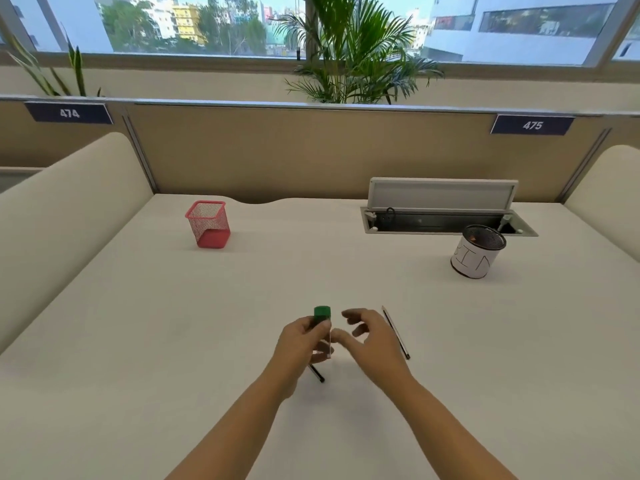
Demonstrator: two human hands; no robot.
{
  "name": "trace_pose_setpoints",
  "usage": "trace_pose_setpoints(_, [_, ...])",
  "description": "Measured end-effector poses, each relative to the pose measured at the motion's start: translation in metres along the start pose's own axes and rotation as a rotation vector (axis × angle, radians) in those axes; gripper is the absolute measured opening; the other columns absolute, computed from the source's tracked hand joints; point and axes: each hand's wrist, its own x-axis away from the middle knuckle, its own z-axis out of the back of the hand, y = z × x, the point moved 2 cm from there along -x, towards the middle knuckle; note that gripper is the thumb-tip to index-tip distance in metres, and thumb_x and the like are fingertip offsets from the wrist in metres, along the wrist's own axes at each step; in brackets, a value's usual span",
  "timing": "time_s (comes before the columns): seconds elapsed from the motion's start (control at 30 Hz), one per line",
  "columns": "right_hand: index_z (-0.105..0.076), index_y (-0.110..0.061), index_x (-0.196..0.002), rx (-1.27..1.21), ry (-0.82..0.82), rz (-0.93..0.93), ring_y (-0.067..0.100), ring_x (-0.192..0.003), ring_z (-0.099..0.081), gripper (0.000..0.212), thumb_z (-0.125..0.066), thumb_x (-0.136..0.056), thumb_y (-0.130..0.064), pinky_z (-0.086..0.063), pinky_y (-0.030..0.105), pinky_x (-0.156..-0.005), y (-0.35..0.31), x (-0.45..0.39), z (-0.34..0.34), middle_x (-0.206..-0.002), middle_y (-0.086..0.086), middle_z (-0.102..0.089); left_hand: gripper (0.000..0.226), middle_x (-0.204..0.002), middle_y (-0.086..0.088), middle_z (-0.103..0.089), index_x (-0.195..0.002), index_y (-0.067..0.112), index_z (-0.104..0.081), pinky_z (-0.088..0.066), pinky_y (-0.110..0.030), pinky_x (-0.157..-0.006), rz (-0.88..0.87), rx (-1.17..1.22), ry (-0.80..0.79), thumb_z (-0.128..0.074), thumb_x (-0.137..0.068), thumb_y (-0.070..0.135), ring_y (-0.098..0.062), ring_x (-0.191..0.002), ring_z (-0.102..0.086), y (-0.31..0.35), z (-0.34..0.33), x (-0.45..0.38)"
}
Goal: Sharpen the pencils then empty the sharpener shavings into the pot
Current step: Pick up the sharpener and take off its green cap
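My left hand [302, 341] grips a sharpener [322, 315] with a green cap and a clear body, held upright above the white desk. My right hand [367, 336] hovers just right of it, fingers loosely spread and holding nothing; its thumb is close to the clear body. One dark pencil [396, 331] lies on the desk right of my right hand. The end of another dark pencil [317, 373] shows below my left hand, the rest hidden. A round mesh pot [478, 252] with a white label stands at the far right.
A red square mesh holder [207, 224] stands at the far left of the desk [173, 323]. An open cable tray [443, 216] with its lid raised sits behind the round pot. Cream dividers flank the desk on both sides.
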Motion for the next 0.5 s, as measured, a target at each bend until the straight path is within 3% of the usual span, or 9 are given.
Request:
trace_pose_setpoints(0.17, [-0.060, -0.028, -0.116, -0.030, -0.062, 0.110, -0.017, -0.088, -0.054, 0.028, -0.058, -0.090, -0.021, -0.040, -0.003, -0.071, -0.014, -0.006, 0.007, -0.103, -0.022, -0.058, 0.021, -0.083, -0.002, -0.062, -0.109, 0.013, -0.061, -0.052, -0.026, -0.070, -0.013, -0.123, -0.144, -0.050, -0.094, 0.022, -0.015, -0.071, -0.053, 0.005, 0.006, 0.006])
trace_pose_setpoints(0.3, [-0.068, -0.024, -0.106, 0.004, -0.080, 0.153, -0.001, -0.083, -0.060, 0.022, -0.057, -0.090, -0.015, -0.044, 0.004, -0.073, -0.017, -0.004, 0.003, -0.093, -0.019, -0.064, 0.019, -0.085, 0.002, -0.061, -0.107, 0.014, -0.059, -0.043, -0.018, -0.061, -0.040, -0.185, -0.197, -0.046, -0.095, 0.018, -0.010, -0.073, -0.051, 0.009, 0.006, 0.011])
trace_pose_setpoints(0.5, [-0.065, -0.018, -0.112, 0.146, -0.132, 0.270, 0.001, -0.083, -0.059, 0.023, -0.054, -0.091, -0.017, -0.043, 0.004, -0.075, -0.025, -0.003, 0.007, -0.097, -0.009, -0.063, 0.014, -0.081, 0.006, -0.058, -0.098, 0.024, -0.058, -0.038, -0.008, -0.054, -0.139, -0.285, -0.143, -0.045, -0.094, 0.018, -0.007, -0.068, -0.049, 0.007, 0.006, 0.014])
